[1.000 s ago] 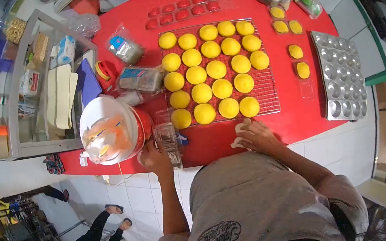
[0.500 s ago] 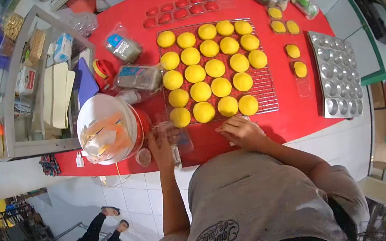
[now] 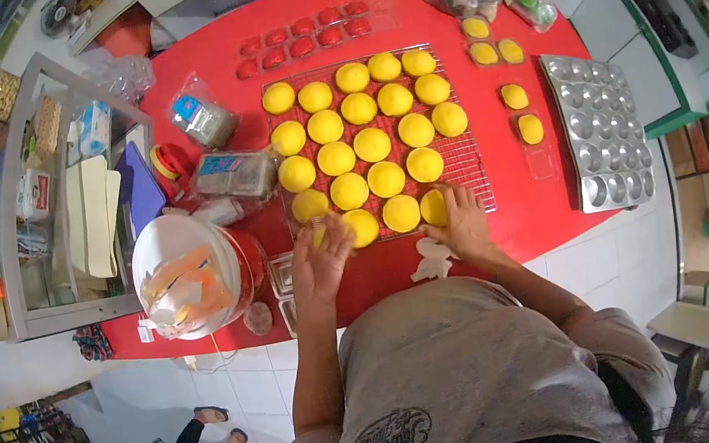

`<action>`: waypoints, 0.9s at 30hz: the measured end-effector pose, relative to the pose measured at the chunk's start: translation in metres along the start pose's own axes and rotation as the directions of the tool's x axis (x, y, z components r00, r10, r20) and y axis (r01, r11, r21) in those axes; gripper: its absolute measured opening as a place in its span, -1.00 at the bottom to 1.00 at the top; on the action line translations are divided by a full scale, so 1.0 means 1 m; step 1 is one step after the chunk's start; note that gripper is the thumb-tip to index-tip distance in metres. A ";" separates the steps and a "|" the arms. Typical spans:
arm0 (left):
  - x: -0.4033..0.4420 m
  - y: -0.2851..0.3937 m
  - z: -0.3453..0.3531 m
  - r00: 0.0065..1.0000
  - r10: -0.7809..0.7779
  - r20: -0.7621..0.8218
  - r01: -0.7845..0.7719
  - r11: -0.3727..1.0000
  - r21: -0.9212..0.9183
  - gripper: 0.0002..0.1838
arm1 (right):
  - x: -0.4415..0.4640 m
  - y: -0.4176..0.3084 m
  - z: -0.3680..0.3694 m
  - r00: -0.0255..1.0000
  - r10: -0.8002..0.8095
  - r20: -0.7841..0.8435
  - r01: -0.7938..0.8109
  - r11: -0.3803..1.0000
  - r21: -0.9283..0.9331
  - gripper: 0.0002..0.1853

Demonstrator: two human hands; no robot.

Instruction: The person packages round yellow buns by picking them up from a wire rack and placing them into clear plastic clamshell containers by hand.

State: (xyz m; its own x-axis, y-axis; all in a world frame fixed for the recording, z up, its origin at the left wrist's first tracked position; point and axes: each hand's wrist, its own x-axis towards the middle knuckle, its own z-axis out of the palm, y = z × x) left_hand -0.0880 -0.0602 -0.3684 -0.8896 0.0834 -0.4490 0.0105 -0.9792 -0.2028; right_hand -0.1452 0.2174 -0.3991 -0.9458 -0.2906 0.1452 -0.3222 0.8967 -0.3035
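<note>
The right hand (image 3: 465, 225) curls its thumb and fingers around a domed, round yellow cake (image 3: 432, 207) in the front row on a metal wire rack (image 3: 462, 170). The left hand (image 3: 320, 263), fingers loosely spread, is at the rack's front left corner. On the red-topped bench (image 3: 521, 201), a crumpled white sheet (image 3: 432, 261) lies just beside the right hand.

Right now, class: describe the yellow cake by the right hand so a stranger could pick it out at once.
On the red table lies a wire rack of round yellow cakes. Follow its nearest row to the right end. That last cake alone is partly covered by the right hand.
</note>
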 end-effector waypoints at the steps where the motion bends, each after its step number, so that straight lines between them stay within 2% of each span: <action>1: 0.003 -0.001 0.000 0.999 -0.014 0.046 0.010 0.997 0.078 -0.81 | 0.000 -0.002 0.000 1.000 0.006 0.003 -0.005 1.000 -0.019 -0.19; 4: 0.009 -0.008 0.002 0.981 -0.073 0.178 0.016 0.954 0.301 -0.80 | 0.000 -0.008 -0.001 1.000 0.015 0.011 -0.014 0.997 -0.080 -0.19; 10: 0.022 -0.016 0.012 0.981 -0.094 0.167 0.022 0.921 0.388 -0.84 | 0.007 -0.003 -0.003 0.998 0.037 0.054 -0.033 0.997 -0.070 -0.21; 15: 0.033 -0.018 0.006 0.953 -0.075 0.295 -0.072 0.886 0.458 -0.75 | 0.014 0.007 -0.008 0.997 0.004 0.076 -0.007 0.999 0.037 -0.22; 16: 0.033 -0.020 0.005 0.941 -0.072 0.330 -0.104 0.867 0.488 -0.72 | 0.016 0.007 -0.015 0.992 0.039 0.119 -0.067 0.968 0.242 -0.22; 18: 0.033 -0.025 0.007 0.915 -0.072 0.396 -0.170 0.823 0.541 -0.65 | 0.022 0.000 -0.042 0.971 0.079 0.225 -0.202 0.774 0.600 -0.22; 19: 0.033 -0.029 0.007 0.901 -0.076 0.426 -0.201 0.799 0.567 -0.61 | 0.024 -0.004 -0.054 0.955 0.083 0.284 -0.273 0.620 0.736 -0.22; 20: 0.031 -0.034 0.010 0.901 -0.076 0.426 -0.200 0.800 0.565 -0.61 | 0.027 -0.010 -0.067 0.955 0.084 0.284 -0.273 0.621 0.734 -0.22; 24: 0.020 -0.055 0.031 0.968 -0.016 0.252 -0.151 0.762 0.630 -0.46 | 0.044 -0.056 -0.104 0.983 -0.099 0.155 -0.066 0.597 0.799 -0.24; 25: 0.021 -0.056 0.030 0.967 -0.019 0.253 -0.150 0.760 0.632 -0.46 | 0.047 -0.061 -0.101 0.984 -0.097 0.152 -0.065 0.596 0.800 -0.24; 27: 0.024 -0.055 0.022 0.945 -0.104 0.310 -0.093 0.824 0.559 -0.48 | 0.051 -0.069 -0.088 0.976 -0.217 -0.013 0.164 0.699 0.696 -0.25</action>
State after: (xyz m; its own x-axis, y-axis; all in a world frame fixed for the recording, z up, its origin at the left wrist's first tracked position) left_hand -0.1201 -0.0081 -0.3486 -0.9834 0.1232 -0.1333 -0.1639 -0.9180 0.3612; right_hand -0.1676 0.1699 -0.2873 -0.8529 -0.4737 0.2196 -0.4100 0.3472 -0.8434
